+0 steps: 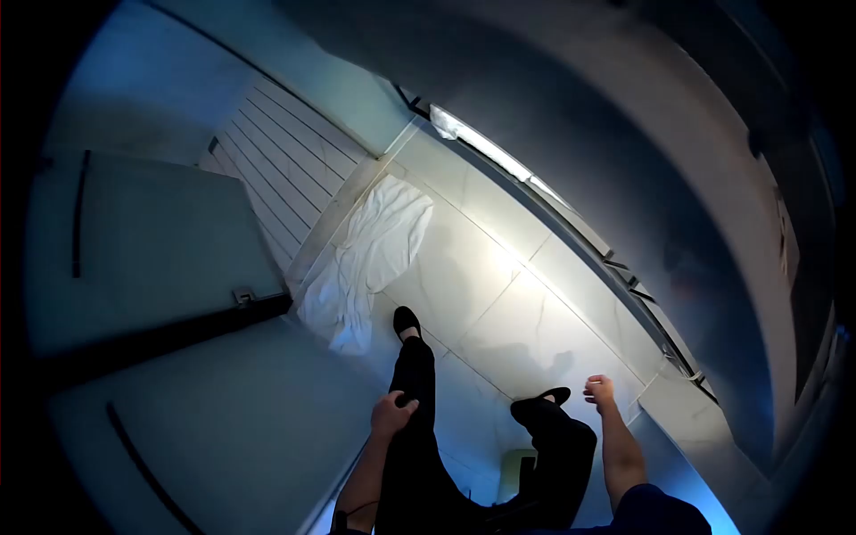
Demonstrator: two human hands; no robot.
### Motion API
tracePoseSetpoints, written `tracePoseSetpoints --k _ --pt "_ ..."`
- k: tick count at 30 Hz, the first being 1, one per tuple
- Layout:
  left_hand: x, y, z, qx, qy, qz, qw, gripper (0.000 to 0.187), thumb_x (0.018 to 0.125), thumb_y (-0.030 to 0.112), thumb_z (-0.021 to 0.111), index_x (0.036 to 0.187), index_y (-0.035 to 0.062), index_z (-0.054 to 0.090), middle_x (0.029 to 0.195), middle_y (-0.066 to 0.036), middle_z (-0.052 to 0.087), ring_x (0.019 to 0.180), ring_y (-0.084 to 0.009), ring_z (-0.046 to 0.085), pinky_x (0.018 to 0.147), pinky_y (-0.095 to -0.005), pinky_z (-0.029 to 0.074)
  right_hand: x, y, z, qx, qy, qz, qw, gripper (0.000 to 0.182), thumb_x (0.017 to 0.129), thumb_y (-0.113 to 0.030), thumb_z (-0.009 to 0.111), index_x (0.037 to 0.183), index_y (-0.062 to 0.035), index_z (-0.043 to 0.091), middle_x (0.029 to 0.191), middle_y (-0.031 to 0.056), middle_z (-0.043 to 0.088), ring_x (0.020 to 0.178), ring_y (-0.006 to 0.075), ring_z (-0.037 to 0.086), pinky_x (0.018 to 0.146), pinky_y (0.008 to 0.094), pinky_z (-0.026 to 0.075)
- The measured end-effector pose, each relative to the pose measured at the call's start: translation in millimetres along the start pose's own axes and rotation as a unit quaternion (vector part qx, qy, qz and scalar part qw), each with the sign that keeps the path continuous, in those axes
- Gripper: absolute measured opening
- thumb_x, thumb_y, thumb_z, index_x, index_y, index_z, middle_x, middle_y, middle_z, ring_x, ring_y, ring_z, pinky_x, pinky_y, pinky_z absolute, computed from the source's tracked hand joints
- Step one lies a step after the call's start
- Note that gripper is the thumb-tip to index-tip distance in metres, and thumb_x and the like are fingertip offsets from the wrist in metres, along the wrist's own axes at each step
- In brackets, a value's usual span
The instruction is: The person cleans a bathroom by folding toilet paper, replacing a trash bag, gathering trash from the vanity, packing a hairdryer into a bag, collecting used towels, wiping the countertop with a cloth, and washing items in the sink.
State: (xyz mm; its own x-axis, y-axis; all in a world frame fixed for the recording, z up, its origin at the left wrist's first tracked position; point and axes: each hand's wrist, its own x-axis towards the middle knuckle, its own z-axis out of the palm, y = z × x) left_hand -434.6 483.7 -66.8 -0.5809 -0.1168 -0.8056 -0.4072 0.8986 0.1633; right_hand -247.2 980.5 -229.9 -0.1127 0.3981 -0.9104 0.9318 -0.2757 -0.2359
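My left hand [392,415] hangs in front of my left trouser leg, its thumb apart from loosely bent fingers. Nothing shows in it against the dark cloth. Over the pale floor on the right, my right hand [599,390] is loosely curled with its fingers apart, and I see nothing in it. Ahead of my left shoe [407,321] a crumpled white towel [388,232] lies spread on the tiles, along the sill of a slatted floor area. Neither hand touches it. My right shoe [540,403] stands on the tiles nearer my right hand.
Left of me are frosted glass panels [160,232] with long black handles. A slatted floor [276,160] lies beyond the towel. Along the right runs a large dark counter or cabinet [615,134] with a metal rail [580,234] below it. A small bin-like object [511,475] stands between my legs.
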Motion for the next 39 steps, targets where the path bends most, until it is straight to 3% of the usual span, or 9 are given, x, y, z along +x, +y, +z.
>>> tracePoseSetpoints --k 4,13,18,22,23,26,32,35,39 --pt "147 -125 -24 -0.401 0.113 -0.029 0.909 0.031 0.08 0.026 0.058 0.102 0.0042 0.06 0.08 -0.009 0.061 0.07 -0.0209 0.06 0.045 -0.0339 0.052 18 -46 161 -0.197 -0.051 -0.139 0.969 0.016 0.071 -0.008 0.062 0.086 -0.0043 0.062 0.066 0.0073 0.062 0.055 0.0168 0.063 0.048 0.0299 0.051" --pt "443 -366 20 -0.639 0.166 -0.283 0.696 0.053 0.075 0.03 0.067 0.119 0.0072 0.048 0.119 -0.011 0.05 0.111 -0.0265 0.048 0.085 -0.0489 0.045 149 -357 545 -0.11 0.077 -0.342 0.93 0.095 0.057 -0.025 0.083 0.132 -0.0012 0.029 0.129 0.0251 0.041 0.115 0.0353 0.047 0.096 0.0397 0.04" --pt "503 -466 113 -0.611 0.1 -0.099 0.779 0.047 0.082 0.03 0.061 0.12 0.0041 0.051 0.119 -0.01 0.052 0.107 -0.0259 0.052 0.088 -0.0449 0.043 149 -347 668 -0.121 -0.101 -0.45 0.879 0.052 0.063 -0.013 0.076 0.107 -0.0012 0.05 0.076 0.0101 0.06 0.063 0.0173 0.06 0.057 0.0301 0.052" --pt "425 -259 -30 -0.855 -0.074 -0.13 0.496 0.053 0.083 0.038 0.058 0.125 0.0089 0.046 0.115 -0.01 0.054 0.104 -0.025 0.052 0.087 -0.0439 0.045 49 -193 724 -0.294 -0.315 -0.649 0.627 0.055 0.058 -0.006 0.068 0.111 -0.0104 0.058 0.082 0.0099 0.064 0.064 0.0237 0.058 0.061 0.0375 0.049" --pt "438 -281 3 -0.868 -0.2 0.065 0.449 0.051 0.083 0.035 0.061 0.125 0.0091 0.046 0.118 -0.011 0.051 0.109 -0.0253 0.048 0.092 -0.0449 0.041 -23 -199 700 -0.412 -0.441 -0.401 0.689 0.056 0.058 -0.005 0.067 0.112 -0.0111 0.057 0.085 0.0109 0.063 0.069 0.0245 0.058 0.063 0.0375 0.047" --pt "423 -138 -52 -0.631 0.006 0.003 0.776 0.058 0.07 0.015 0.072 0.117 -0.0055 0.046 0.111 -0.014 0.054 0.096 -0.0268 0.054 0.085 -0.037 0.044 -87 -191 645 -0.35 -0.497 -0.266 0.748 0.061 0.064 -0.011 0.072 0.122 -0.0116 0.053 0.081 0.0097 0.062 0.073 0.0207 0.059 0.068 0.0329 0.047" --pt "435 -98 -46 -0.691 0.082 -0.091 0.713 0.053 0.069 0.005 0.062 0.118 -0.0062 0.047 0.111 -0.013 0.055 0.093 -0.0275 0.055 0.081 -0.0357 0.045 -68 -465 391 0.253 0.09 -0.345 0.899 0.062 0.085 -0.04 0.06 0.126 -0.0021 0.034 0.118 0.0152 0.043 0.107 0.0282 0.046 0.093 0.0412 0.04" --pt "418 -86 -55 -0.661 0.1 -0.034 0.743 0.054 0.07 0.005 0.061 0.121 -0.0049 0.045 0.113 -0.014 0.054 0.095 -0.0278 0.055 0.082 -0.0361 0.045 3 -601 255 0.575 0.041 -0.288 0.764 0.07 0.072 -0.039 0.074 0.117 0.0045 0.042 0.12 0.0182 0.045 0.107 0.0304 0.046 0.092 0.036 0.041" --pt "382 -63 -82 -0.651 0.039 0.026 0.758 0.052 0.071 0.004 0.06 0.121 -0.0028 0.046 0.115 -0.014 0.053 0.099 -0.0262 0.054 0.086 -0.0361 0.043 -40 -661 285 0.381 -0.024 -0.474 0.794 0.05 0.071 -0.023 0.074 0.109 0.0022 0.052 0.11 0.0148 0.054 0.102 0.0241 0.053 0.087 0.0323 0.045"
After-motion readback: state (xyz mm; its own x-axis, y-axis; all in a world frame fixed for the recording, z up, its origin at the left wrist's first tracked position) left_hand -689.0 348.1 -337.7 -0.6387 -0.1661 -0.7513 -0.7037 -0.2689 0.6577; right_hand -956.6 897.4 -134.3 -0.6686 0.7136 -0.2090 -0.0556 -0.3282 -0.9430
